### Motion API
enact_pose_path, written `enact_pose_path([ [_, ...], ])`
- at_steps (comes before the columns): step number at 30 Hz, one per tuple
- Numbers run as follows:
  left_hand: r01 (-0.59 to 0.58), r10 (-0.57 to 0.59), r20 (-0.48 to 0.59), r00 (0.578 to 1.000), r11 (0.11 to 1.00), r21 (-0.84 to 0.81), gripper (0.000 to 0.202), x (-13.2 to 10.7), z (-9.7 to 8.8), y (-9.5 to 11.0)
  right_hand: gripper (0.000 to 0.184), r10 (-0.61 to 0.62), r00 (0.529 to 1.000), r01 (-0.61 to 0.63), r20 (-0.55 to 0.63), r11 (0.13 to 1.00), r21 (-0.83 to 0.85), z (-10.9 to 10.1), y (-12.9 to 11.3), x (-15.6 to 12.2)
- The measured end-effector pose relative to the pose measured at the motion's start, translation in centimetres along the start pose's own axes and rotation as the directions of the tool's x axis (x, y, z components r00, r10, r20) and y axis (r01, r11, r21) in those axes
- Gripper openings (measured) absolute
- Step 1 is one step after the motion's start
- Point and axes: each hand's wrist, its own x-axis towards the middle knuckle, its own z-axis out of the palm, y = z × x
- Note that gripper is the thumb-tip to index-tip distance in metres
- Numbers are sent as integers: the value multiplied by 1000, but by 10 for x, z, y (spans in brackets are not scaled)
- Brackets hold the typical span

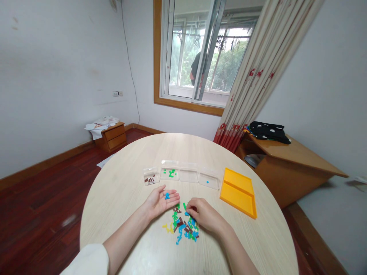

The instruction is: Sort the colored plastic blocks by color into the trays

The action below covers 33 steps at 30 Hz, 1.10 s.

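Note:
My left hand [160, 202] is turned palm up with its fingers stretched out, and a few small blue toy bricks [167, 196] rest on the fingers. My right hand [204, 214] is closed in a pinch at the upper right of a loose pile. A blue brick [187, 214] shows just below its fingertips; whether the fingers grip a piece is hidden. The pile mixes green, blue and yellow pieces [171, 228] with brown bricks [180, 224], spread on the table between my forearms.
Beyond my hands stand small clear boxes: one with brown pieces [150, 181], one with green pieces [169, 175], one clear box [188, 175], and one with a blue piece [210, 184]. A yellow tray [237, 193] lies right on the round table [126, 187]. A person [197, 68] is outside the window.

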Motion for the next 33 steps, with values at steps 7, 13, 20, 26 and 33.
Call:
enact_pose_path([
  [7,-2,2,-7,1000,1000,20,44,-1,1,1,12,1,999,-3,33,998,67,3,8,-1],
  [13,-1,1,7,1000,1000,18,45,-3,0,1,10,15,999,-14,-35,1000,22,3,7,-1],
  [20,63,-67,116,991,997,38,49,-3,-2,0,14,2,968,39,-249,986,160,0,-4,5],
  [26,111,-126,184,975,990,86,51,-4,1,-4,23,-81,953,158,-292,955,250,7,-10,7],
  [33,59,-62,72,996,997,41,48,-3,1,-2,14,-1,995,20,-99,982,187,-20,1,-6],
])
